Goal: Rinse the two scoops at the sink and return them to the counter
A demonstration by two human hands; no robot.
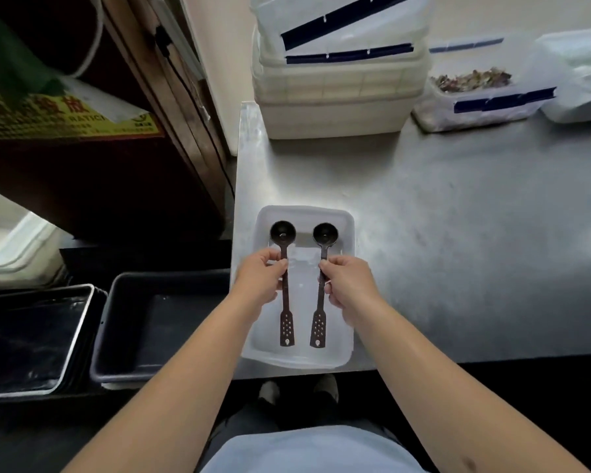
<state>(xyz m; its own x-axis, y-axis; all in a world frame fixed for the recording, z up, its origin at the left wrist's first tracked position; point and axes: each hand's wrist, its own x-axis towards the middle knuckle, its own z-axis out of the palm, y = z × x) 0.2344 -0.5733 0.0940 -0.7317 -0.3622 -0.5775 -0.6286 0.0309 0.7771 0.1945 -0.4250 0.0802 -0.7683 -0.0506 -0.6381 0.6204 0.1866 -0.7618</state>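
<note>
Two dark long-handled scoops lie side by side over a clear plastic tray (347,233) at the front left corner of the steel counter (458,250). My left hand (261,279) pinches the handle of the left scoop (283,233) just below its round bowl. My right hand (350,285) pinches the handle of the right scoop (325,234) the same way. Both bowls point away from me and the perforated handle ends point toward me. No sink shows in this view.
Stacked white lidded bins (338,87) stand at the back of the counter, with a tub of dried bits (475,93) and plastic bags (577,73) to the right. A grey tub (113,336) and a metal tray (31,339) sit low on the left, below a wooden cabinet (99,182).
</note>
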